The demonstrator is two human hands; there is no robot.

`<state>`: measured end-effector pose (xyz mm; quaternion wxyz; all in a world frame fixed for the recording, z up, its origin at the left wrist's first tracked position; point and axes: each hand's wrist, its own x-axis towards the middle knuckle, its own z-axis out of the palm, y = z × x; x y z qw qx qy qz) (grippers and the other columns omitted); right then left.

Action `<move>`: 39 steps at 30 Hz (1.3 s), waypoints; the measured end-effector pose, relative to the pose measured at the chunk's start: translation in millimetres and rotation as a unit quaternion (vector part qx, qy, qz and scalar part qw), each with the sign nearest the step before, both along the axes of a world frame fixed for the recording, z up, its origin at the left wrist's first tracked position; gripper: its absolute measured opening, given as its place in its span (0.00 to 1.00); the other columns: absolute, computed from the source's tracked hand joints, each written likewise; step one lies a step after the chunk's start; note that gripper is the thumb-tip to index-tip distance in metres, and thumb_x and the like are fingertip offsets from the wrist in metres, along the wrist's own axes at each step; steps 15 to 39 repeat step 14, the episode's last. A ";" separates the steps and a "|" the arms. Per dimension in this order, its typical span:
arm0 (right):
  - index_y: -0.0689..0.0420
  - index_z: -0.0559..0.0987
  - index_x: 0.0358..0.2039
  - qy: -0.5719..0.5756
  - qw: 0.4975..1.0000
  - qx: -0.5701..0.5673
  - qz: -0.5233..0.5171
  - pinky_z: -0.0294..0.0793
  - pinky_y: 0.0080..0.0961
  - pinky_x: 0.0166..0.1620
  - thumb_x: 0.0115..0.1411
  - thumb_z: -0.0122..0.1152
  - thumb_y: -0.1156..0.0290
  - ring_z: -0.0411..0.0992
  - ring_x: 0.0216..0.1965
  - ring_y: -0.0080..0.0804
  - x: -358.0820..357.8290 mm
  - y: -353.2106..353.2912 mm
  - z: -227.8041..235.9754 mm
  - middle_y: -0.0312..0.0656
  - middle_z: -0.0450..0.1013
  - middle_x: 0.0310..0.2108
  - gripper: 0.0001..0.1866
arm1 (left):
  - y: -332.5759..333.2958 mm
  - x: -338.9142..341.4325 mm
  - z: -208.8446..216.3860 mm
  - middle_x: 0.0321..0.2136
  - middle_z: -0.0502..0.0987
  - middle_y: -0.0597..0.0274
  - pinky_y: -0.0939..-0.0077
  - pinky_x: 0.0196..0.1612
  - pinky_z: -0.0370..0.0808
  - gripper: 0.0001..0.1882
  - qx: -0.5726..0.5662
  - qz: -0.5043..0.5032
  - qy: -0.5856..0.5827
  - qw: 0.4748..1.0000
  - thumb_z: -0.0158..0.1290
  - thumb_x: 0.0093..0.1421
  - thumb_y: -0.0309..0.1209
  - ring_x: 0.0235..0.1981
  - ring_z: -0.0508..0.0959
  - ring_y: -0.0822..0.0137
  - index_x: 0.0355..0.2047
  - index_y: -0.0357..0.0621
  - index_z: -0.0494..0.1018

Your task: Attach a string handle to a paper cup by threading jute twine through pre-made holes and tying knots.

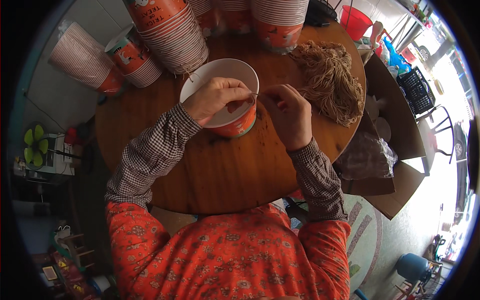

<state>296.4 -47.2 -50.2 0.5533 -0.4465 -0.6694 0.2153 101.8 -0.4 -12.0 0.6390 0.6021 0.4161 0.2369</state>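
Note:
A paper bucket (239, 128), white inside with an orange printed outside and a green base band, stands tilted on the round wooden table (210, 175). My left hand (218, 98) reaches over its mouth, thumb and forefinger pinched at the right side of the rim. Just across from it, my right hand (289, 114) is closed too, its fingertips close to the left ones. A short bit of thin cord (255, 94) shows between the two pinches; the rest is hidden by my fingers. A tan bundle of cords (330, 80) lies to the right of my right hand.
Stacked orange buckets (172, 42) stand at the back left, with bagged stacks (87, 57) beside them and another bagged stack (279, 25) at the back. Right of the table is an open cardboard box (397, 115) with a plastic bag (367, 157). A green-bladed fan (35, 145) stands left.

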 end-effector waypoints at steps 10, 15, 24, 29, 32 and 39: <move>0.55 0.81 0.31 -0.058 0.992 0.087 -0.072 0.75 0.28 0.31 0.51 0.66 0.71 0.75 0.27 0.36 -7.7 -5.6 -16.7 0.39 0.76 0.28 0.06 | -11.4 3.2 -7.4 0.25 0.74 0.72 0.88 0.32 0.67 0.13 -0.068 0.073 -0.066 0.993 0.52 0.65 0.35 0.27 0.71 0.82 0.40 0.38 0.78; 0.55 0.82 0.31 -0.067 0.991 0.075 -0.088 0.76 0.28 0.31 0.51 0.67 0.70 0.76 0.29 0.37 -9.5 -7.4 -18.1 0.39 0.77 0.29 0.07 | -13.7 3.7 -10.9 0.24 0.73 0.73 0.88 0.31 0.66 0.14 -0.075 0.085 -0.086 0.990 0.52 0.65 0.35 0.26 0.70 0.81 0.41 0.37 0.78; 0.55 0.82 0.31 -0.067 0.991 0.075 -0.088 0.76 0.28 0.31 0.51 0.67 0.70 0.76 0.29 0.37 -9.5 -7.4 -18.1 0.39 0.77 0.29 0.07 | -13.7 3.7 -10.9 0.24 0.73 0.73 0.88 0.31 0.66 0.14 -0.075 0.085 -0.086 0.990 0.52 0.65 0.35 0.26 0.70 0.81 0.41 0.37 0.78; 0.55 0.82 0.31 -0.067 0.991 0.075 -0.088 0.76 0.28 0.31 0.51 0.67 0.70 0.76 0.29 0.37 -9.5 -7.4 -18.1 0.39 0.77 0.29 0.07 | -13.7 3.7 -10.9 0.24 0.73 0.73 0.88 0.31 0.66 0.14 -0.075 0.085 -0.086 0.990 0.52 0.65 0.35 0.26 0.70 0.81 0.41 0.37 0.78; 0.55 0.82 0.31 -0.067 0.991 0.075 -0.088 0.76 0.28 0.31 0.51 0.67 0.70 0.76 0.29 0.37 -9.5 -7.4 -18.1 0.39 0.77 0.29 0.07 | -13.7 3.7 -10.9 0.24 0.73 0.73 0.88 0.31 0.66 0.14 -0.075 0.085 -0.086 0.990 0.52 0.65 0.35 0.26 0.70 0.81 0.41 0.37 0.78; 0.55 0.82 0.31 -0.067 0.991 0.075 -0.088 0.76 0.28 0.31 0.51 0.67 0.70 0.76 0.29 0.37 -9.5 -7.4 -18.1 0.39 0.77 0.29 0.07 | -13.7 3.7 -10.9 0.24 0.73 0.73 0.88 0.31 0.66 0.14 -0.075 0.085 -0.086 0.990 0.52 0.65 0.35 0.26 0.70 0.81 0.41 0.37 0.78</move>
